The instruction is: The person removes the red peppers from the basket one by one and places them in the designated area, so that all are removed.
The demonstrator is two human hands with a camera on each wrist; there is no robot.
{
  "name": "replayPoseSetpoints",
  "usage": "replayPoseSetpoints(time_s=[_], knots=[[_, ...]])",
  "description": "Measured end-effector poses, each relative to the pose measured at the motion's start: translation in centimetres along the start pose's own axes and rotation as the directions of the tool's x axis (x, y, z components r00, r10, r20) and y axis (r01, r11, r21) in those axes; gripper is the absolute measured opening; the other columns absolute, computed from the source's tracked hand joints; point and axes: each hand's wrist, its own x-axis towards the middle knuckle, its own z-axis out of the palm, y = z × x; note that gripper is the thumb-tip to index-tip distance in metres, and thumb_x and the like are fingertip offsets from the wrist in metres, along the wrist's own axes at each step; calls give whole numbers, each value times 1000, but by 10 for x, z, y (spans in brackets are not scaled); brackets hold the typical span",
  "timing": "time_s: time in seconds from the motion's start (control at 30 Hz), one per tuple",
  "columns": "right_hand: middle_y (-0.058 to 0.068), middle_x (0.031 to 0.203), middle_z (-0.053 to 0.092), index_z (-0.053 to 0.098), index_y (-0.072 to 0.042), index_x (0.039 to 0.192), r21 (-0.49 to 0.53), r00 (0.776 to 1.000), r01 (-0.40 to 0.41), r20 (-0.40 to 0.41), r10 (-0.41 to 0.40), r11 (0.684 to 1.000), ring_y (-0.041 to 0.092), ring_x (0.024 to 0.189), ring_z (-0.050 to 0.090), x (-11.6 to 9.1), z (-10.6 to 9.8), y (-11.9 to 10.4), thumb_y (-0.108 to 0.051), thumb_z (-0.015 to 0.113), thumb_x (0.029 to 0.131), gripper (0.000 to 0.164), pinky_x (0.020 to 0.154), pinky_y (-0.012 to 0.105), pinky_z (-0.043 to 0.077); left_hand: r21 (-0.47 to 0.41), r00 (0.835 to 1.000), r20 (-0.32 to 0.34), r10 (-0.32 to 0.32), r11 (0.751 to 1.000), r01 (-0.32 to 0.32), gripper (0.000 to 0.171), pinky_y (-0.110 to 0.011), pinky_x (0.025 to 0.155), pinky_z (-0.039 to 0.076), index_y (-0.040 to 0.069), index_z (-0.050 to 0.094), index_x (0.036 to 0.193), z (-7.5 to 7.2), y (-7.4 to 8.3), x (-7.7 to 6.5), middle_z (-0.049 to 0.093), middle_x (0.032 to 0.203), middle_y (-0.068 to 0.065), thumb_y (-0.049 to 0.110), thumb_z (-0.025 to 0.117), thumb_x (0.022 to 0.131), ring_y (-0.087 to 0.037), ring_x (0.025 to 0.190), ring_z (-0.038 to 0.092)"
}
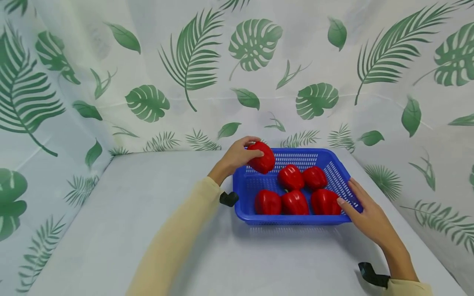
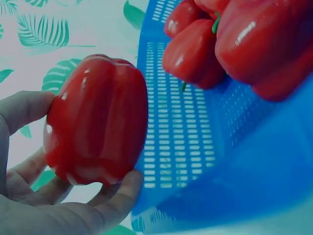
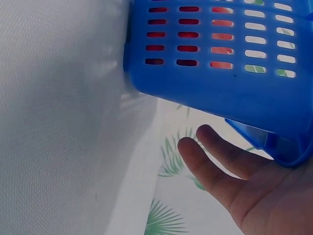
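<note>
A glossy red bell pepper is held in my left hand, raised at the back left corner of the blue plastic basket. In the left wrist view, thumb and fingers grip this pepper from the side and below. Several more red bell peppers lie inside the basket, a few with green stems showing. My right hand holds the basket's right rim, thumb over the inner side and fingers outside. Below the rim, two fingers extend beside the slotted wall in the right wrist view.
The basket stands on a white-covered table, right of its middle. A white curtain with green leaf prints hangs behind and at both sides. Dark straps are on both wrists.
</note>
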Motion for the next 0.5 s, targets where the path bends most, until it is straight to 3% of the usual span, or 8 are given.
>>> replayPoseSetpoints(time_s=[0.5], knots=[[32,173,11,11,-2,170,-23,1000,14,-8,-14,1000,63,153,14,2,0,3,-43,52,110,83,96,90,30,-10,994,-106,24,1000,-26,62,-51,105,55,17,55,158,-43,-12,-13,53,147,-21,22,70,98,-37,132,54]])
